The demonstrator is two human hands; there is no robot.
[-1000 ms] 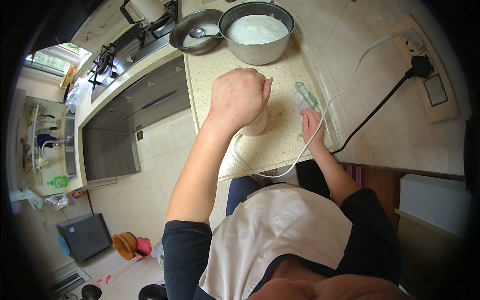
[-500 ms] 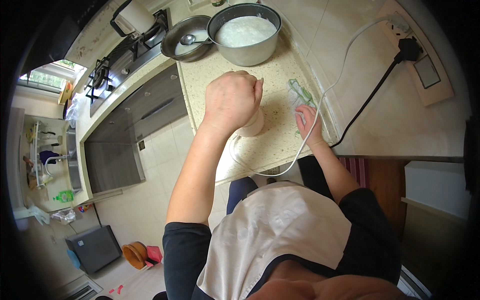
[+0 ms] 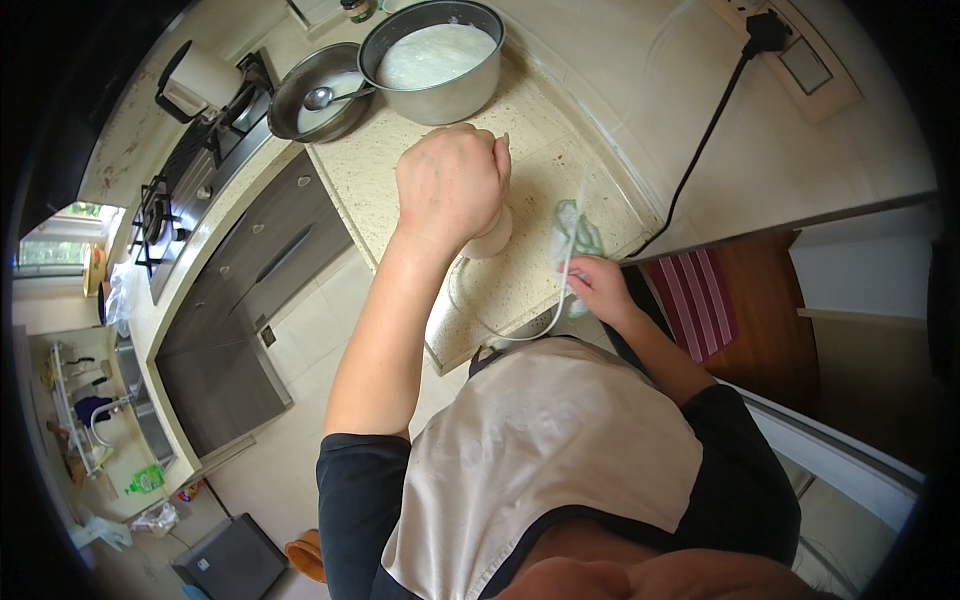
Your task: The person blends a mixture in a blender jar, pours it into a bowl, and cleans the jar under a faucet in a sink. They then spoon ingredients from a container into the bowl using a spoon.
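Observation:
My left hand (image 3: 450, 187) is closed in a fist over the top of a pale, upright, cylindrical corded device (image 3: 490, 238) on the speckled counter. The palm hides its upper part, so its exact kind cannot be made out. A white cord (image 3: 500, 333) loops from its side past the counter's near edge and up by my right hand. My right hand (image 3: 600, 288) is at that near edge, fingers closed on a white and green cloth (image 3: 585, 236), with the cord crossing in front of the fingertips. Part of the cloth lies on the counter and part hangs below the fingers.
Beyond my left hand stand a large pot (image 3: 440, 97) of white, foamy-looking contents and a metal bowl (image 3: 290, 105) with a ladle (image 3: 320, 98). A gas stove (image 3: 215, 150) holds a white pitcher (image 3: 200, 80). A black plug (image 3: 768, 32) sits in the wall socket at right.
My right hand has drawn the cloth toward me, to the counter's near edge. The white cord has shifted left at the wall side. My left hand stays on the device. The view has turned.

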